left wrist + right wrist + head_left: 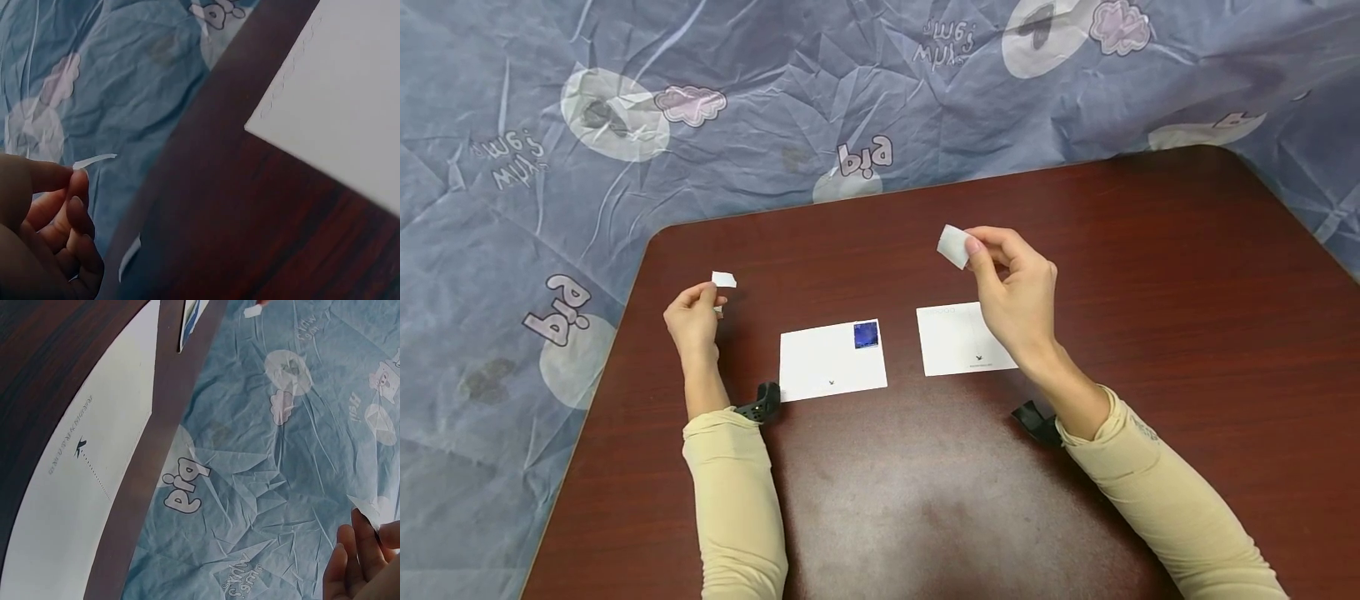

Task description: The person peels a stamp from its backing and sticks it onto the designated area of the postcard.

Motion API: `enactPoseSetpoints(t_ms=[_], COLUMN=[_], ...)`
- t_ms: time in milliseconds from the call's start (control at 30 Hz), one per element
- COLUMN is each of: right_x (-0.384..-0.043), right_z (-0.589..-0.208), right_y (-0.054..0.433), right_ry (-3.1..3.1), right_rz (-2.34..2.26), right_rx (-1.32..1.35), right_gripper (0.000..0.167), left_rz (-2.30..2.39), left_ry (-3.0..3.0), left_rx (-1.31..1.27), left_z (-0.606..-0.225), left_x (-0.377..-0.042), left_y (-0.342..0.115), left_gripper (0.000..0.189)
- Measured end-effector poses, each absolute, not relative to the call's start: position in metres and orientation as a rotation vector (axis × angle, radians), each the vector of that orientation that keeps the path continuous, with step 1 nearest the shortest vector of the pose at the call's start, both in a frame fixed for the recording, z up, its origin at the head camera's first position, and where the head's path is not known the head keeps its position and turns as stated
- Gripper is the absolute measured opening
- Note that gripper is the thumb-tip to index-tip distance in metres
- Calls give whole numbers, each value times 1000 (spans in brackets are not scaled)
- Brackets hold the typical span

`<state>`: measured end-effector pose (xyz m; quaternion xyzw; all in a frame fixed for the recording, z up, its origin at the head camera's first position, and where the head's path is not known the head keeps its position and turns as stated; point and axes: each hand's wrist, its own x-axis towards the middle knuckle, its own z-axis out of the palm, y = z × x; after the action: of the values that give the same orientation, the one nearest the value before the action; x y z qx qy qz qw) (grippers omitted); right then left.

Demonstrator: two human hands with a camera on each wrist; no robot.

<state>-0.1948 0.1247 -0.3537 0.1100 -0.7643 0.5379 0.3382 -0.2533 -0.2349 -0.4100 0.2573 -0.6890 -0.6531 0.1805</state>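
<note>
Small white square (953, 247), raised near the right white card (946, 343), is pinched at one edge by the right hand (1021, 292), perhaps to keep its face clear, while the left hand (693, 325) pinches a white scrap (725, 279).

Near the far left corner of the table (1165, 275), the left hand (692, 323) pinches a small white scrap (724, 279), while towards the middle of the far edge the right hand (1018, 287) pinches a pale square (952, 246), partly hiding one white card (951, 343) beside another card (818, 360) with a blue stamp (866, 335).
</note>
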Motion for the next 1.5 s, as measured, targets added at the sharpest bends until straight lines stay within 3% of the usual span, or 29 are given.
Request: enactPoseSetpoints(t_ms=[700, 1500], right_x=[-196, -196], right_z=[-354, -355], right_y=[123, 124], right_ry=[-2001, -1999], right_rz=[1409, 1410], right_rx=[288, 292], right_gripper=[13, 14], left_rz=[-1378, -1283], left_ry=[-2402, -2243], left_rx=[1116, 1097], left_z=[-422, -414], left_x=[-240, -247], left_y=[-266, -252], left_gripper=[29, 29])
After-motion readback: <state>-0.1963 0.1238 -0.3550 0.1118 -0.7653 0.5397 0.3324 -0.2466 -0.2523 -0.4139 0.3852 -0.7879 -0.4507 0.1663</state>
